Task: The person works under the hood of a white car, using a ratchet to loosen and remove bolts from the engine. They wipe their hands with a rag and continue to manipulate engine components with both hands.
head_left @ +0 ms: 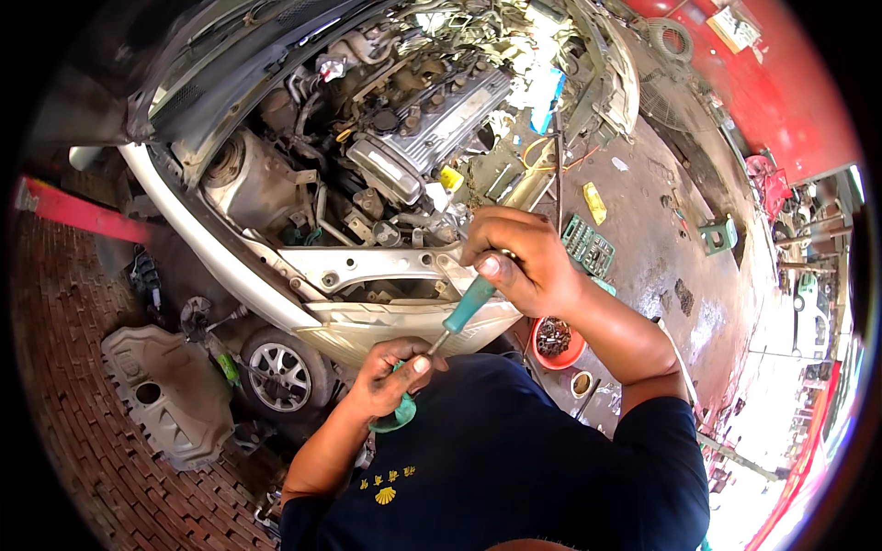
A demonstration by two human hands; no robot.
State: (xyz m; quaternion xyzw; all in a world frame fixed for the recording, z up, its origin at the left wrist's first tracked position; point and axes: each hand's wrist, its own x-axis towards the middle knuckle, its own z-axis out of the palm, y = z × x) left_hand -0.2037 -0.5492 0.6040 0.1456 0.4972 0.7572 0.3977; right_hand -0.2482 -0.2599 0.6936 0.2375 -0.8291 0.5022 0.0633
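Note:
My right hand (528, 262) is closed around the top of a screwdriver (470, 305) with a teal handle. The metal shaft slants down toward my left hand (390, 375), and its tip reaches that hand's fingers. A green, round-edged piece (397, 418) shows under my left palm and between the fingers, which are curled around it. Its kind cannot be made out, as the hand covers most of it. Both hands are in front of my dark shirt, close to the pale front corner (413, 321) of a car.
The car's engine (441, 124) lies exposed ahead. To the right are a red bowl of small metal parts (557, 342), a green socket set (588, 246) and a yellow packet (594, 203). A wheel (280, 376) and a beige moulded cover (170, 395) lie at left.

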